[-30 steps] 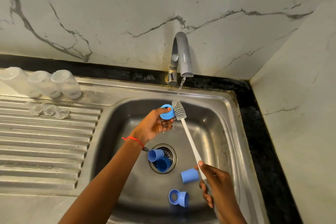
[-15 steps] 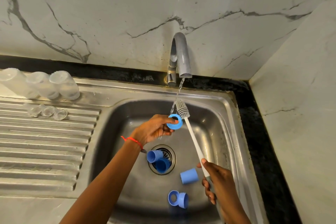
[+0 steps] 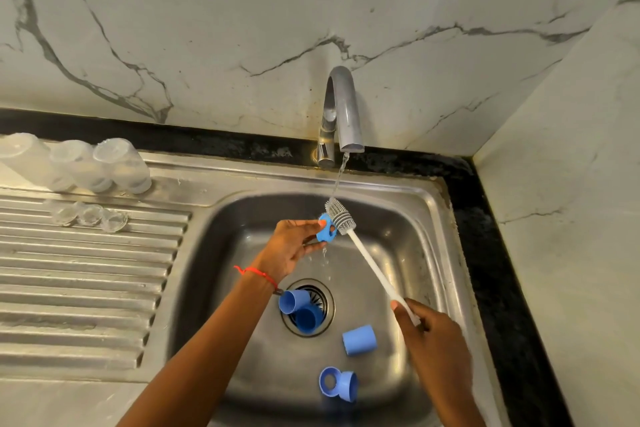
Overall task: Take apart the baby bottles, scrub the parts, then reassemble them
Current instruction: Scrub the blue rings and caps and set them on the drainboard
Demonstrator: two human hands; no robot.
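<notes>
The left hand [image 3: 289, 246] pinches a small blue plastic collar ring [image 3: 326, 230] between thumb and fingertips, holding it by its edge, apparently so that its face stays exposed to the brush and the water. The right hand [image 3: 427, 331] is wrapped closed around the far end of a long white-handled bottle brush [image 3: 372, 263], a grip well back on the handle that likely gives reach and keeps that hand clear of the splash. The brush's grey ribbed silicone head [image 3: 341, 217] touches the ring directly under the thin stream falling from the curved grey metal tap [image 3: 341, 107], so scrubbing and rinsing seem to happen together over the stainless steel sink basin [image 3: 408, 218]. Lower in the basin lie the remaining blue pieces: two blue caps [image 3: 299, 310] on the round drain strainer [image 3: 320, 302], a blue cylindrical cap [image 3: 359, 340] on its side near the right hand, and a blue ring with a cap [image 3: 337, 383] nearer the front, probably waiting their turn. On the ribbed steel draining board [image 3: 79, 270] stand three clear plastic bottle bodies [image 3: 81, 165] upside down, presumably to drain, with three clear teats [image 3: 90, 215] just beside them.
</notes>
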